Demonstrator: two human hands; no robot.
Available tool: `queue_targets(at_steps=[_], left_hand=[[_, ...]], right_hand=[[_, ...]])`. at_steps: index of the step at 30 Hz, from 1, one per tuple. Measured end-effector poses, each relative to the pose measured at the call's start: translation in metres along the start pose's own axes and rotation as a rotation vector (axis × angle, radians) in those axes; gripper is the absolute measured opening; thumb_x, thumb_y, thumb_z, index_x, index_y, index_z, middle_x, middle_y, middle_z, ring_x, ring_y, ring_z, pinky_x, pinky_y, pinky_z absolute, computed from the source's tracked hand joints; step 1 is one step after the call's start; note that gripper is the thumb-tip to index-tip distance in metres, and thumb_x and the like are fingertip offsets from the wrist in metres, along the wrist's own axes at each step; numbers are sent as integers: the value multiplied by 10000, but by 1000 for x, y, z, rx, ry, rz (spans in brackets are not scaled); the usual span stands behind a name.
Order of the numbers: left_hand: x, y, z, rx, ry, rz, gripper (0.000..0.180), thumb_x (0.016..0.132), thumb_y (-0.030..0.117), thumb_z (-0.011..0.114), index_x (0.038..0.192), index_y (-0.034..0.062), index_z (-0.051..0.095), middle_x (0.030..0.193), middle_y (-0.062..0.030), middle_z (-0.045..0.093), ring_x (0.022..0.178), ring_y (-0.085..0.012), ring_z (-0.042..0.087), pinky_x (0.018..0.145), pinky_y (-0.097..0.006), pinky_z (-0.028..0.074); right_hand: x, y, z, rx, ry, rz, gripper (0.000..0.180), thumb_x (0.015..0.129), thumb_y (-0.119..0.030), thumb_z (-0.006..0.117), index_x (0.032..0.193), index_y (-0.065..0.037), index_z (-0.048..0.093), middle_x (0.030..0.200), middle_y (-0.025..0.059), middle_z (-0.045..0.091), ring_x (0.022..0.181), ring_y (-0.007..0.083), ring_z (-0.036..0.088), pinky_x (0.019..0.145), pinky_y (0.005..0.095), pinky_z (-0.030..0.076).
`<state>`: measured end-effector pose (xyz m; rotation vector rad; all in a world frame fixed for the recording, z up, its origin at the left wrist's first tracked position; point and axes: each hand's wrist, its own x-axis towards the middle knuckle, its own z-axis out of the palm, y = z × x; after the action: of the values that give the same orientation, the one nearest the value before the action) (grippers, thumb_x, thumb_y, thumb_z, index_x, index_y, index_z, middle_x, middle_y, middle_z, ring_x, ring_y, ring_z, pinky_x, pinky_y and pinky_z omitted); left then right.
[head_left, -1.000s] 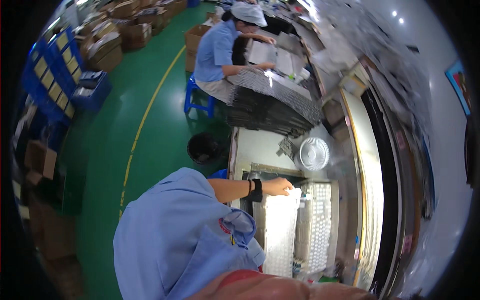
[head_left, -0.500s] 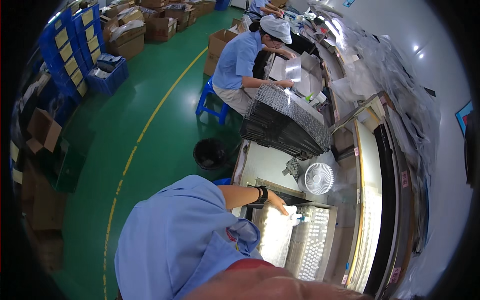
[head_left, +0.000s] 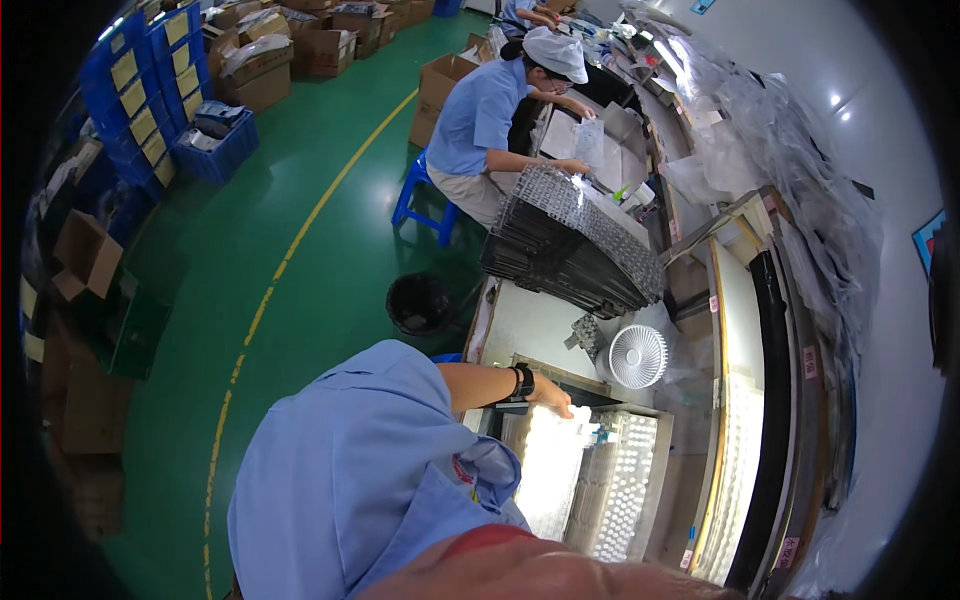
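My left hand (head_left: 551,397), with a black watch on its wrist, reaches over the bench. Its thumb and fingers close on the far edge of a brightly lit translucent plastic tray (head_left: 550,465). Glare washes out most of that tray's surface. Right beside it stands another clear tray with rows of round dots (head_left: 626,470), inside a pale open box (head_left: 661,467). A small white and blue piece (head_left: 602,435) lies between the two, close to my fingertips. My right hand does not show.
A white round fan (head_left: 638,357) stands beyond the trays. Behind it rises a tall stack of dark trays (head_left: 570,245). A co-worker (head_left: 490,120) sits farther along, holding a clear sheet. A lit strip (head_left: 738,440) runs along the right; a black bin (head_left: 420,303) is on the floor.
My left hand stays at the tray's far edge, shifting only slightly. The co-worker's clear sheet has changed its tilt.
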<state>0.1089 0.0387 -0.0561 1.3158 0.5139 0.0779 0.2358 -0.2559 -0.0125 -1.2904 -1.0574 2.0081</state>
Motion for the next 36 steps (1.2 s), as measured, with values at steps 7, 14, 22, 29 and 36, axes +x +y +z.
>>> queue_targets(at_steps=[7, 14, 22, 29, 36], left_hand=[[8, -7, -4, 131, 86, -38, 754, 819, 587, 517, 1296, 13, 414, 1285, -169, 444, 1199, -252, 391, 974, -350, 315], [-19, 18, 22, -4, -17, -82, 716, 838, 550, 507, 1311, 17, 429, 1368, -114, 413, 1262, -216, 359, 1028, -345, 278], [-3, -24, 4, 354, -53, 173, 500, 893, 447, 476, 1061, -6, 605, 1099, -134, 611, 981, -213, 534, 866, -339, 402], [-28, -10, 3, 94, 297, 22, 552, 884, 333, 550, 1273, -43, 439, 1232, -155, 523, 1111, -169, 484, 924, -276, 373], [-34, 18, 17, 547, 420, 172, 408, 877, 284, 546, 1156, -14, 556, 1086, -162, 616, 949, -215, 600, 821, -304, 446]], right_hand=[[44, -25, 32, 29, -222, 37, 236, 931, -267, 465, 980, -97, 621, 766, 18, 589, 665, 99, 545, 601, 229, 455], [84, -52, 68, 78, -422, 80, 213, 930, -247, 472, 959, -106, 629, 768, 21, 593, 661, 99, 547, 599, 227, 459], [86, -58, 124, 513, -279, -38, 191, 929, -225, 480, 935, -117, 637, 770, 25, 598, 656, 98, 550, 596, 224, 463], [-138, 100, 7, 637, 1492, -164, 760, 900, -608, 294, 1371, -11, 309, 1366, 137, 404, 1204, 209, 437, 972, 312, 350], [-156, 74, 37, -404, 1714, 74, 341, 924, -226, 470, 1164, -6, 568, 1065, 169, 587, 946, 267, 566, 839, 343, 420]])
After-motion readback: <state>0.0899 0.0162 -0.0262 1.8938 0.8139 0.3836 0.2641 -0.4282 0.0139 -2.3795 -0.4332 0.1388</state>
